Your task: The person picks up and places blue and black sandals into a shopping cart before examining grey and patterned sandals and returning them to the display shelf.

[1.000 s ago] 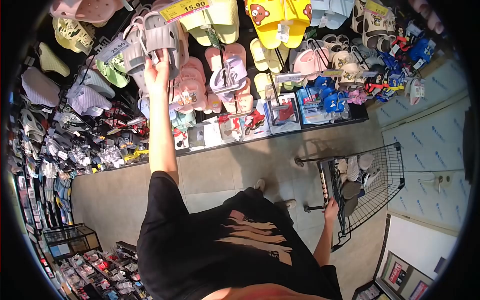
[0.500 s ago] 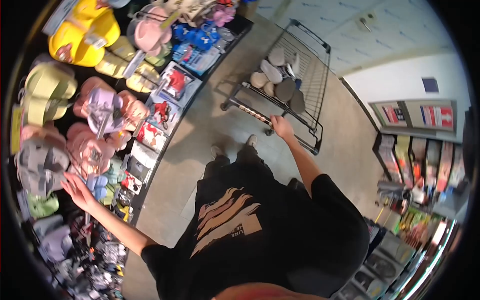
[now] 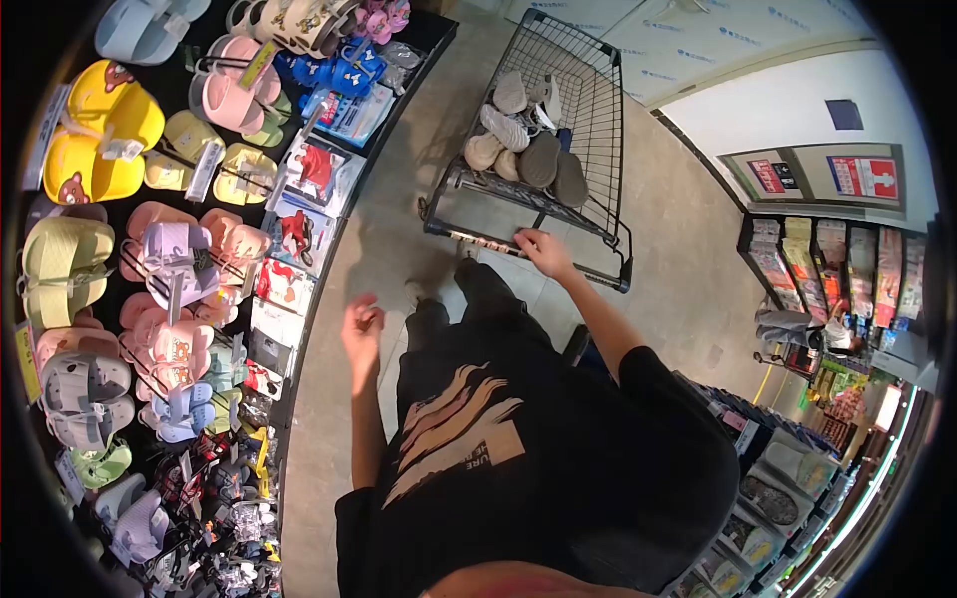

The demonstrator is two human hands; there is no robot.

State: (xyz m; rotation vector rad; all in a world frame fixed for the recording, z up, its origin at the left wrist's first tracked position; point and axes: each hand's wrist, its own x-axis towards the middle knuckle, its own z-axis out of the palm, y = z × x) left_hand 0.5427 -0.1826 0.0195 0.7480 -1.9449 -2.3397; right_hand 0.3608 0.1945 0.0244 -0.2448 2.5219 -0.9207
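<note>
My right hand (image 3: 545, 251) is closed round the handle bar (image 3: 488, 242) of a black wire shopping cart (image 3: 598, 130). Inside the cart lie several shoes, among them a dark grey pair (image 3: 554, 169) with the soles facing me and a light grey one (image 3: 505, 128). My left hand (image 3: 363, 324) is in the air over the floor, beside the slipper display, with its fingers curled. It touches neither the rack nor the cart, and whether anything is inside the fingers cannot be made out.
A rack of slippers on the left carries yellow ones (image 3: 100, 130), grey ones (image 3: 88, 389) and boxed items (image 3: 299, 234). Shelves of packaged goods (image 3: 832, 264) stand at the right. Insoles (image 3: 768, 498) are displayed at lower right. A person (image 3: 837, 334) is in the far right background.
My left hand has come away from the grey slippers on the rack, moved right towards my body and curled its fingers. My right hand has stayed on the handle. The view has shifted.
</note>
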